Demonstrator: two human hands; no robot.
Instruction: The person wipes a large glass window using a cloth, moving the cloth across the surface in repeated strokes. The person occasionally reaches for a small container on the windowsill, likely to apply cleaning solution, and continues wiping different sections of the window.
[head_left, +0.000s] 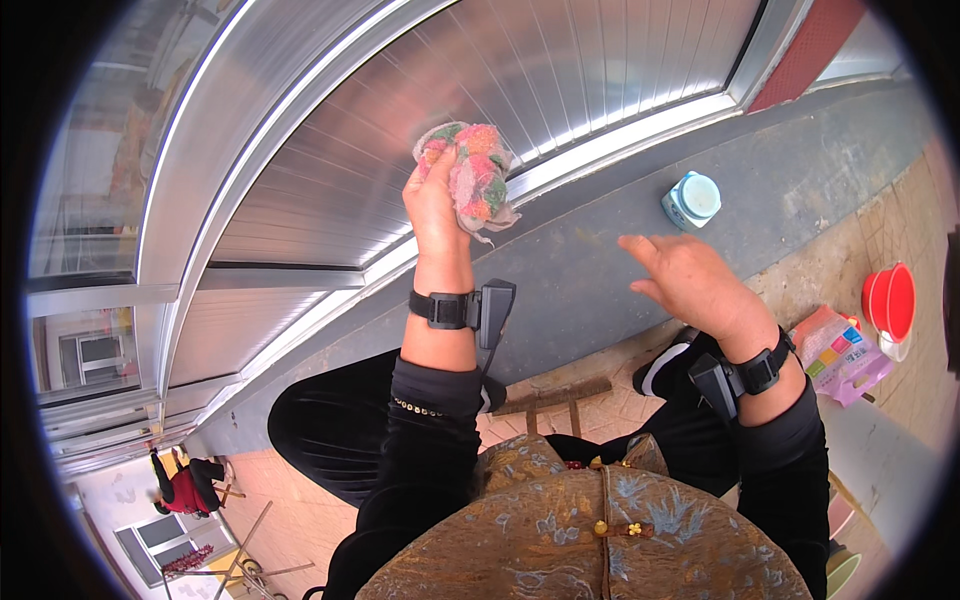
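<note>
In my left hand (439, 202) is a crumpled multicoloured mesh cloth (476, 176), pink, orange and green, held against or close before the ribbed metal panel (322, 172); whether it touches cannot be told. My right hand (686, 277) hovers over the grey ledge (570, 277) with the forefinger stretched out and the thumb apart, holding nothing. Just beyond that hand, a light blue jar with a closed lid (691, 200) stands on the ledge. Both wrists carry black straps with a dark device.
At the right are a red bucket (890, 300) and a pink and purple printed plastic bag (840, 356). A wooden stool (555, 397) stands between my legs. Far off at lower left, another person in a red vest (187, 491) sits near a metal frame (244, 555).
</note>
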